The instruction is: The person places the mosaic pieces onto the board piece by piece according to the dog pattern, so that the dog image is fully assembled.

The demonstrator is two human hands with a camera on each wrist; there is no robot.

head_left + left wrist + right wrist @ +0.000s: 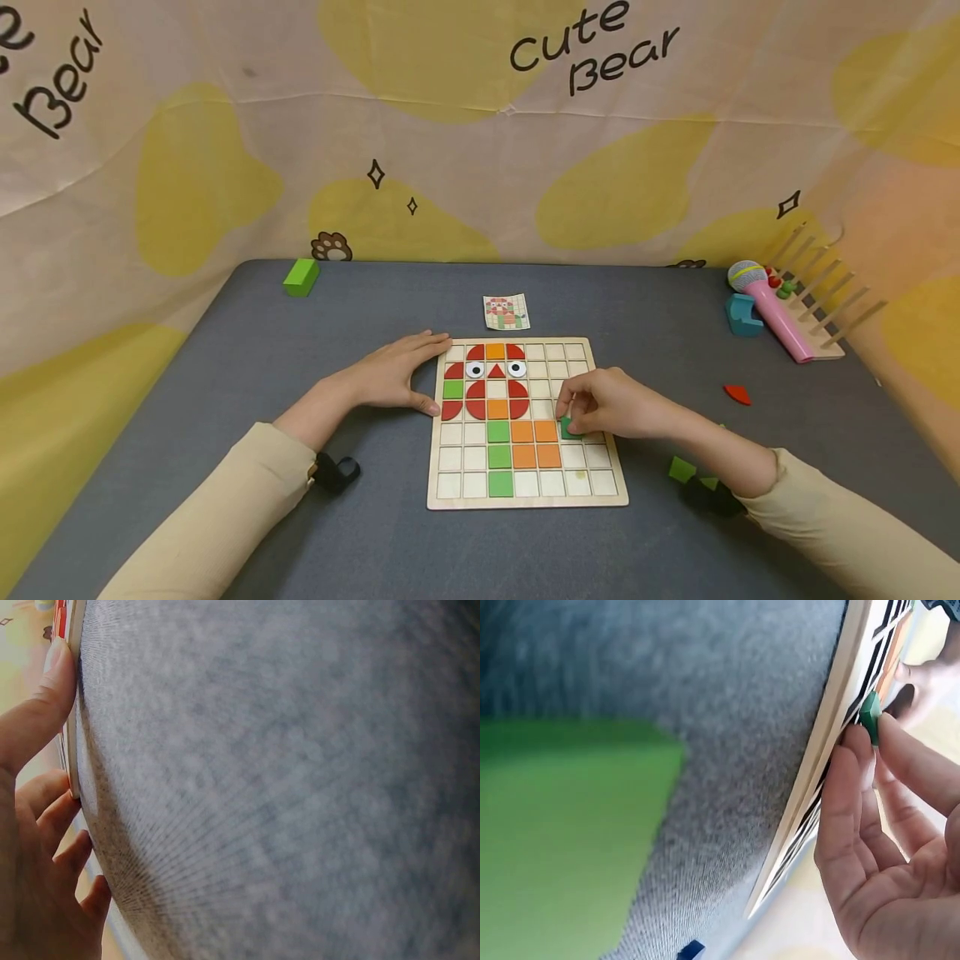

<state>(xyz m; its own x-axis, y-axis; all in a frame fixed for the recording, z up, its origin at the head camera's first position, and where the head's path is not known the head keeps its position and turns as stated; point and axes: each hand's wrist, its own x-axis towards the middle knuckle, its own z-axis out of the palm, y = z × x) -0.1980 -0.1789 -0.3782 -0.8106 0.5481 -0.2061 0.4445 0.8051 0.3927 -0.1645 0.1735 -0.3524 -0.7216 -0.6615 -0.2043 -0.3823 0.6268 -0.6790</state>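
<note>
the right hand [611, 406] pinches a small dark green tile [568, 428] between thumb and fingertips, low over the wooden grid board [600, 492], at the cell just right of the orange block of tiles [536, 443] in the board's middle rows. the left hand [393, 377] lies flat with straight, relaxed fingers against the board's left edge — it holds nothing, only touches and steadies the frame. the two hands sit well apart, one on each side of the board. to do this step well, i judge the tile should come down level and square to its cell, edges lined up with the grid lines, before the pinch lets go; a tilted tile would likely catch on a divider. the left hand's brace seems worth relying on so the board does not slide on the grey tabletop [225, 350]. the small pattern card [506, 312] just beyond the board's far edge is there to check colour and cell against — a glance at it seems wise. spare green pieces [682, 469] lie near the board's right side, by the right wrist.
</note>
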